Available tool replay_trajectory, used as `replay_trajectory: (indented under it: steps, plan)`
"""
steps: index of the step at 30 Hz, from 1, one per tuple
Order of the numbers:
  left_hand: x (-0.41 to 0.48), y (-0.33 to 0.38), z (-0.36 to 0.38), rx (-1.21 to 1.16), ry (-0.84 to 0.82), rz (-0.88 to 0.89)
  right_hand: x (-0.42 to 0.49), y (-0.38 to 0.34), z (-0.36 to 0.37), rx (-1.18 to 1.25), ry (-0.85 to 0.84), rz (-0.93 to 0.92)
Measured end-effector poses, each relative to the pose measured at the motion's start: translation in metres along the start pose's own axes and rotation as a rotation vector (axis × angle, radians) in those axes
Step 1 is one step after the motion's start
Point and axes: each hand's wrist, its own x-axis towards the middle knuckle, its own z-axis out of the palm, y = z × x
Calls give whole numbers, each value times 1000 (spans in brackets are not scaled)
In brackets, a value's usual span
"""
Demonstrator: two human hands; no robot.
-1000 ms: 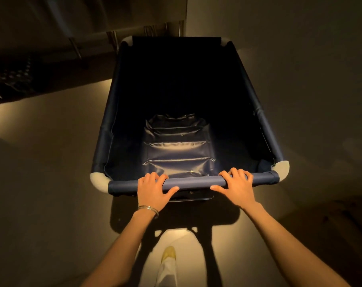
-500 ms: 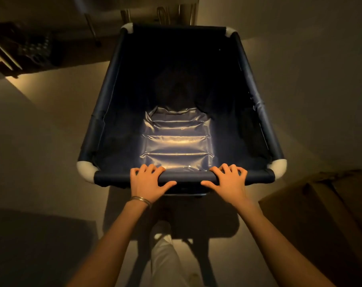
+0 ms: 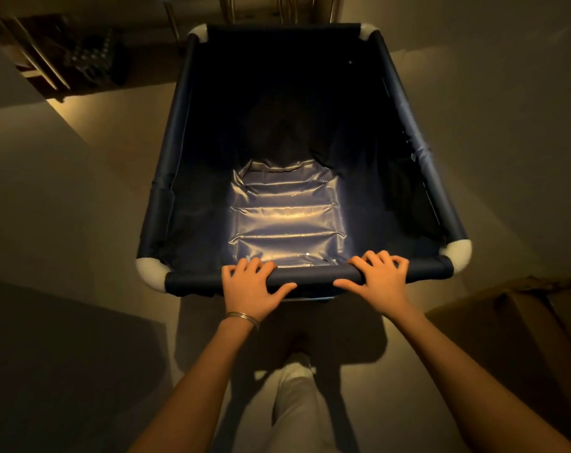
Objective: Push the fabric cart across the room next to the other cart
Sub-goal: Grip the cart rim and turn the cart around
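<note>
The fabric cart [image 3: 297, 152] fills the centre of the view, its long axis running from 6 o'clock to 12 o'clock away from the person. It is a navy cloth bin on a tube frame with white corner fittings; the bin is empty, and only its glossy bottom panel [image 3: 287, 220] catches the light.

The left hand [image 3: 252, 289] and the right hand [image 3: 380, 282] sit on the near rail [image 3: 313, 276], set to either side of the rail's middle and well apart from each other. Each hand is closed round the rail, fingers curled over the top and thumb reaching along the near face. This even, two-point hold appears chosen so that the push goes straight through the frame and the cart can be steered by leaning on one side. A thin bangle [image 3: 243, 317] circles the left wrist.

A pale trouser leg [image 3: 294, 410] and a shoe tip show at 6 o'clock, directly behind the cart, consistent with walking stride.

A cardboard box [image 3: 523, 338] stands at 4 o'clock, just beside the cart's near right corner; clearance there looks tight. At 11 o'clock a dark shelf unit [image 3: 65, 53] stands against the wall, and metal legs [image 3: 290, 8] show at 12 o'clock beyond the far rail. The other cart cannot be identified in this dim view, so the push is judged incomplete.
</note>
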Motion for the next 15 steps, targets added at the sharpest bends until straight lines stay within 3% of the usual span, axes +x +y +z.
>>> replay_trajectory:
  steps: [8, 15]
  plan:
    - [76, -4, 15, 75, -12, -59, 90, 26, 7, -33, -18, -58]
    - [159, -23, 28, 58, -29, -89, 179, 25, 5, -146, -131, -75]
